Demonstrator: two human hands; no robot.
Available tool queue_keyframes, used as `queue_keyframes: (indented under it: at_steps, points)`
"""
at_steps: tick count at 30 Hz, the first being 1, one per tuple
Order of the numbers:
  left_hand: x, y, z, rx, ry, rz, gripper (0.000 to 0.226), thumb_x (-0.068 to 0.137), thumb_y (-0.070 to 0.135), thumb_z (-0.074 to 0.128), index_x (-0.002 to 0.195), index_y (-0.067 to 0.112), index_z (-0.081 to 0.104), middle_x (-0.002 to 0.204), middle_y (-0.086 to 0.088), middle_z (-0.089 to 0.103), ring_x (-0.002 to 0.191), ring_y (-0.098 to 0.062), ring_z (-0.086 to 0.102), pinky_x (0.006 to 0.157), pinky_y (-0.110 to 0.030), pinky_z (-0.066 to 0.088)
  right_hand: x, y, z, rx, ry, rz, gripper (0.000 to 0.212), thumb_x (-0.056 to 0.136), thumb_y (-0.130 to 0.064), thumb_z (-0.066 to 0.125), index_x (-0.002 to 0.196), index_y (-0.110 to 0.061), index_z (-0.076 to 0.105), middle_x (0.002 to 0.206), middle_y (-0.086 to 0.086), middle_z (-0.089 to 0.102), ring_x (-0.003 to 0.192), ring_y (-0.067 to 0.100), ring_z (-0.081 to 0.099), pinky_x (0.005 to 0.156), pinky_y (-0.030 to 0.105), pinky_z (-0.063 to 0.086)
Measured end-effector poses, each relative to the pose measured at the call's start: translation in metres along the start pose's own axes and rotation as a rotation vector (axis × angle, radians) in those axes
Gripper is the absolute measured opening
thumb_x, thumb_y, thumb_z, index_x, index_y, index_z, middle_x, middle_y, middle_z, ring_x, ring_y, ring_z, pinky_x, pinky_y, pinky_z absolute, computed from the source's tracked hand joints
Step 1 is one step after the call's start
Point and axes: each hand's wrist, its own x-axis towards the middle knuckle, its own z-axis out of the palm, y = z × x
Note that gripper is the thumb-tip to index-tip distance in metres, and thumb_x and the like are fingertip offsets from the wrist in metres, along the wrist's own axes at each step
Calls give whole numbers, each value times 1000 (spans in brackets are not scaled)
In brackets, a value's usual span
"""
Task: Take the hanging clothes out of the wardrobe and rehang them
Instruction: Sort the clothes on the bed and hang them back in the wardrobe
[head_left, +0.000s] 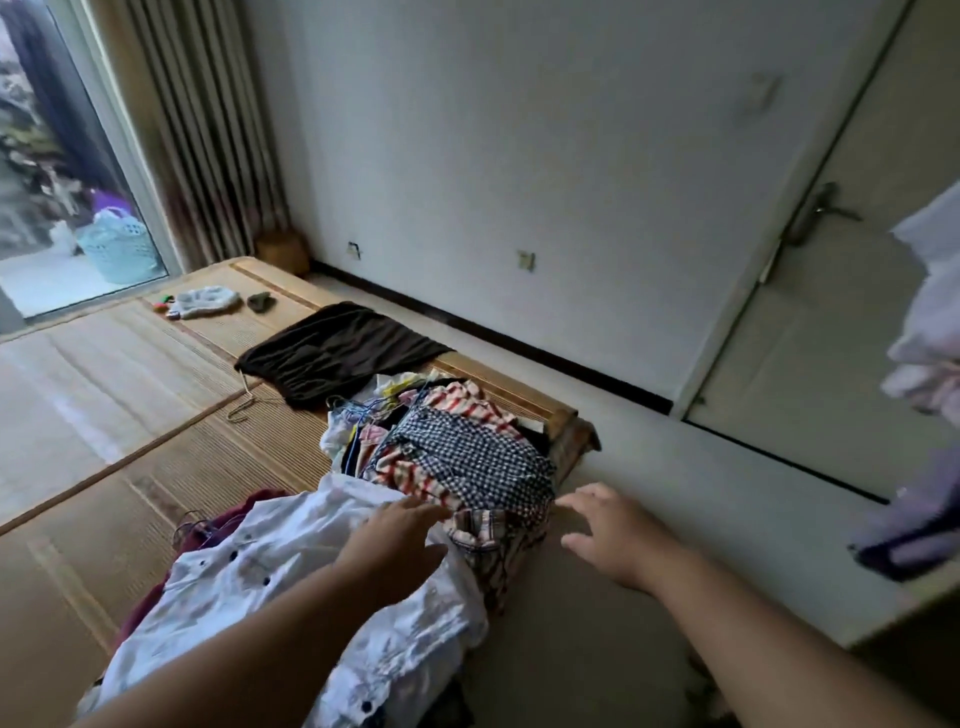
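The clothes pile (457, 441) lies heaped at the corner of the bed (104, 519), a checked shirt (478, 462) on top (hangers (358, 413) tangled in at its far edge). My left hand (395, 540) lies flat, fingers straight, on the white shirt (270, 577) at the pile's near end. My right hand (608, 535) hovers spread beside the pile, holding nothing. Farther up the bed lie a brown garment (337, 348) and a bare wire hanger (244, 402).

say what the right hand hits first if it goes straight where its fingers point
Likely the navy checked garment on the clothes pile, just beyond the right hand; depth is unclear.
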Motion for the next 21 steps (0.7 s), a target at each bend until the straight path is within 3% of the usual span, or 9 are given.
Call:
queue_keyframes:
  at_steps: [9,16,21]
  points:
    - [157,-5,41,-57,-80,-18,44,89,38,55,133,36,48,127,2,54,109,-15,53,92,-36,49,137,59,-4,37,-116,-15,50,88,-41,54,137,-33,43,147,-2,33,132,19,38,108,33,35]
    - [282,-34,17,-51,-117,-83,44,91,32,57,134,33,48,134,0,53,111,-15,57,94,-34,51,277,64,-48,67,-195,-63,50,89,-36,53,138,-30,43,146,1,35,130,21,39,108,36,34]
    - [325,-62,7,-47,-127,-198,43,91,31,58,133,35,49,136,2,51,115,-14,55,98,-35,49,352,64,-67,41,-267,-164,48,89,-34,49,136,-30,44,144,-1,39,128,21,41,106,40,38]
